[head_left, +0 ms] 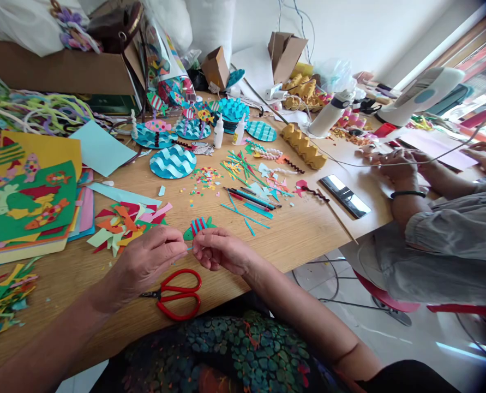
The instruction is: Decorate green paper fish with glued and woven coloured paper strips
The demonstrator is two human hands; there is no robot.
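Wooden table (294, 232) is filling most of the frame. Cardboard box (63, 71) is sitting upper left. Person in grey (435, 229) is sitting at the right edge, hands together over the table. Stack of coloured paper (48, 144) is lying left. Left hand (147, 259) is pinching, lower centre, thumb and fingertips pressed together, blue sliver showing at the tips. Right hand (226, 252) is facing it just beside, fingers curling in; can't tell whether it is gripping anything. Wavy blue oval (172, 161) is lying above the hands, centre left. Phone (345, 195) is lying centre right. Red-handled scissors (180, 296) are resting below the hands near the table edge. Striped paper fish (197, 225) is showing just above the right fingers, partly hidden; contact unclear. Blue sliver (189, 249) is sticking out between the hands.
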